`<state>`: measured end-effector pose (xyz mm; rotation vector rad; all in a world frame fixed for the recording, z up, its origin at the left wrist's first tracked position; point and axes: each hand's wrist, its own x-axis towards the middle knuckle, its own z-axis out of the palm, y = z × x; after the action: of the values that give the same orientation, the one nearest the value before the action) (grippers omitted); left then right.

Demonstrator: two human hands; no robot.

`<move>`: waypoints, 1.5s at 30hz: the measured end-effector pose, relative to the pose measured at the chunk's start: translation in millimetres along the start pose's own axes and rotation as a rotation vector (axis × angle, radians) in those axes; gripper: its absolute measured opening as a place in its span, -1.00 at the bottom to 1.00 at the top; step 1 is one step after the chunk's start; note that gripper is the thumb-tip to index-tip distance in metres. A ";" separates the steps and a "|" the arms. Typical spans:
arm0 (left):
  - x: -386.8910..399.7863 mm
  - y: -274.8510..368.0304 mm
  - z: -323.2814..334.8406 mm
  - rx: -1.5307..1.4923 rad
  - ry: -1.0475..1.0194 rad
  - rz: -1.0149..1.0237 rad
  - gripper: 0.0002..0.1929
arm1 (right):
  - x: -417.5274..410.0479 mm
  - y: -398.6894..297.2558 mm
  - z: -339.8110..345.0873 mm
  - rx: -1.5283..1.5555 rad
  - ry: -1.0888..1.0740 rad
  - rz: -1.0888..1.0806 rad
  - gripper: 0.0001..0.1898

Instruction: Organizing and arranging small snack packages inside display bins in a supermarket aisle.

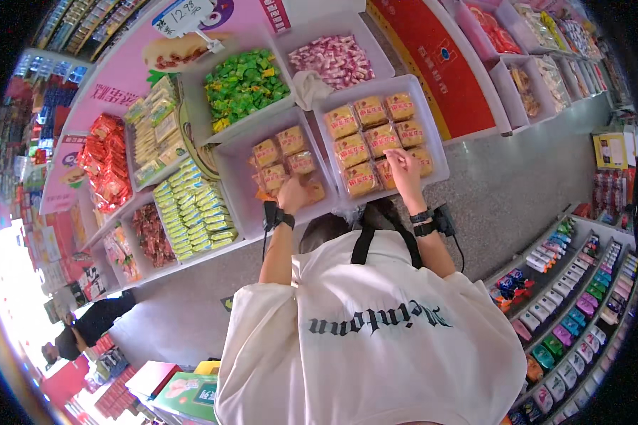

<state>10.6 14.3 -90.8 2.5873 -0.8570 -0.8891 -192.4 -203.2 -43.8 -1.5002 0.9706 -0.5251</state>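
My left hand [293, 194] rests among the wrapped, golden-brown snack packets [272, 176] stacked in the left white plastic bin [234, 175]; whether its fingers grip one is hidden. My right hand [404, 169] is over the right white tray [440, 154], its fingertips at the middle of the wrapped snack packets [382, 139], which lie there in neat rows. Its fingers are bent close together, and I cannot tell whether they hold a packet. Both wrists wear black straps with small devices and cables.
Bins of green-wrapped candies [247, 87] and pink-and-white candies [330, 59] stand beyond. A pale cloth [311, 89] hangs between bins. Yellow-green packets [194, 207] and red packets [105, 162] lie left. Shelves of bottles [553, 345] stand lower right. A person in dark clothes [98, 321] is far left.
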 end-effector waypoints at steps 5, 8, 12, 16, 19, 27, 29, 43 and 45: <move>3.3 -39.1 20.1 -0.306 0.214 0.122 -0.67 | 1.2 -19.2 11.6 -0.023 -0.068 -0.058 -0.72; 1.5 -35.4 4.5 -0.481 0.196 0.059 -0.59 | 0.8 -24.8 14.5 -0.047 -0.130 -0.105 -0.73; -19.2 22.1 -63.7 -0.948 0.305 0.005 -0.72 | 5.5 -32.3 11.1 -0.154 -0.177 -0.085 -0.68; -25.1 67.7 -114.4 -1.009 0.425 0.148 -0.75 | 15.1 -34.8 16.0 -0.169 -0.254 -0.188 -0.68; -14.8 92.5 -129.4 -1.079 0.255 0.310 -0.74 | 22.3 -67.4 17.7 -0.111 -0.379 -0.191 -0.67; 38.0 170.6 -115.8 -0.769 -0.116 0.510 -0.56 | 54.7 -88.6 5.1 0.114 -0.641 -0.024 -0.76; 50.0 187.5 -112.5 -0.655 -0.060 0.408 -0.53 | 63.1 -78.7 -2.2 0.166 -0.574 0.035 -0.78; 69.9 203.4 -27.0 -0.863 0.060 0.434 -0.48 | 140.2 -39.8 -27.3 0.104 -0.198 -0.064 -0.60; 75.5 203.5 -7.4 -1.491 -0.007 0.208 -0.52 | 148.0 -32.4 -31.0 -0.104 -0.258 -0.141 -0.61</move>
<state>-27.3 -191.8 -33.6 1.1677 -0.2044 -0.9123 -127.0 -343.2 -37.6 -1.6910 0.7035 -0.3730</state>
